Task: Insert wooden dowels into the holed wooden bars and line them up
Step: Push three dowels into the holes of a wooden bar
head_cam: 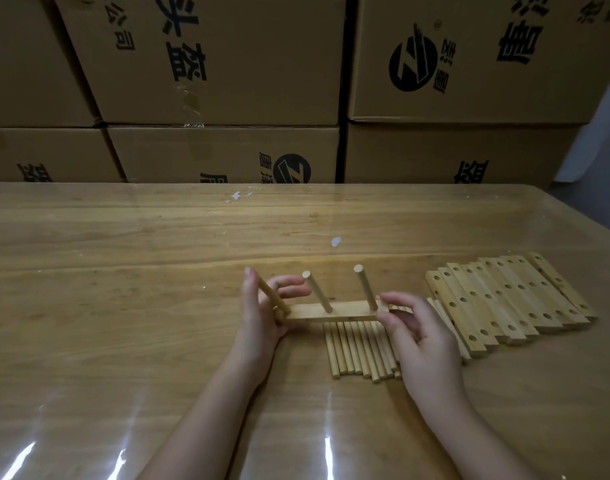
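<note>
Bar (334, 311) at table (123, 271) centre, long axis left-right, held over the far ends of the loose dowels (359, 351). Cannot tell whether it rests on them or is lifted clear.

Left hand (262, 317): cupped round the bar's left end, with its fingers reaching up behind the left dowel (274, 295). Clamped on the bar; whether it also presses the dowel is not clear. Right hand (418, 334): thumb and forefinger pinch the right end, other fingers loosely spread. Judged reason for a grip at each end: it keeps the bar level and leaves the holes and pegs unobstructed.

Three dowels are in the bar. Middle dowel (316, 291) and right dowel (366, 287) stand parallel, both leaning slightly left-far. The left dowel leans further left than those two, so it looks not fully seated or not yet squared. Likely the step in hand is seating or straightening it.

Loose dowels lie side by side just near of the bar, ends toward the person, so either hand reaches them easily. Spare bars (504, 299), holes up, are fanned in an overlapping row to the right, beside the right hand for the next pick.

Cartons (227, 64) are stacked beyond the far table edge.

Risk: pushing the tilted dowel sideways could jam it in its hole.
</note>
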`<state>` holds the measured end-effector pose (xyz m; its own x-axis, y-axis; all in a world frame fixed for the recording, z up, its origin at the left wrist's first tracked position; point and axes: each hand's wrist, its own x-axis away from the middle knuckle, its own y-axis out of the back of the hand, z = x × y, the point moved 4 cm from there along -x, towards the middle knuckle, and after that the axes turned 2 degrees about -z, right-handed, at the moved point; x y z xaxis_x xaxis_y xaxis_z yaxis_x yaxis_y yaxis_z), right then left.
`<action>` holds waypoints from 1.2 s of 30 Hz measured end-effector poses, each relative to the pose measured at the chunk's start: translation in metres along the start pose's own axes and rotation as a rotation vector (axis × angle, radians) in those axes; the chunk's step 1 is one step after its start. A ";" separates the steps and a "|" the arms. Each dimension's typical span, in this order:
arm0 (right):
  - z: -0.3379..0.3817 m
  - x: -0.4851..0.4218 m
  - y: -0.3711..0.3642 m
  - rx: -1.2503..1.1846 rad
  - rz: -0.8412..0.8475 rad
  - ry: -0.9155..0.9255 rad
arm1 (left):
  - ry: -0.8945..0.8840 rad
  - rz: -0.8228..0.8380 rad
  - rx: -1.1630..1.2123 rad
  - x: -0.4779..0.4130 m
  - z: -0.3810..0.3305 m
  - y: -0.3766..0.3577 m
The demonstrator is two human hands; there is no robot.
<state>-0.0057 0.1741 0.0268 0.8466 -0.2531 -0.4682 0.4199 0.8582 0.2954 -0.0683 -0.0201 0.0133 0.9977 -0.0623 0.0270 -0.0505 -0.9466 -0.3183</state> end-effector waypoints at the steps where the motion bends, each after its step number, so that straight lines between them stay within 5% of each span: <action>1: -0.001 0.000 -0.001 -0.001 0.007 -0.005 | 0.007 0.003 0.013 0.000 0.000 0.001; 26: -0.007 -0.002 0.001 -0.036 -0.022 -0.134 | 0.051 0.003 0.127 -0.001 0.003 0.007; 36: -0.013 -0.005 0.009 0.002 -0.105 -0.201 | -0.018 0.043 -0.273 0.012 0.001 0.005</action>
<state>-0.0106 0.1891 0.0214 0.8463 -0.4251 -0.3209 0.5096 0.8214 0.2559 -0.0569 -0.0250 0.0107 0.9949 -0.1012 0.0013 -0.1010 -0.9935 -0.0516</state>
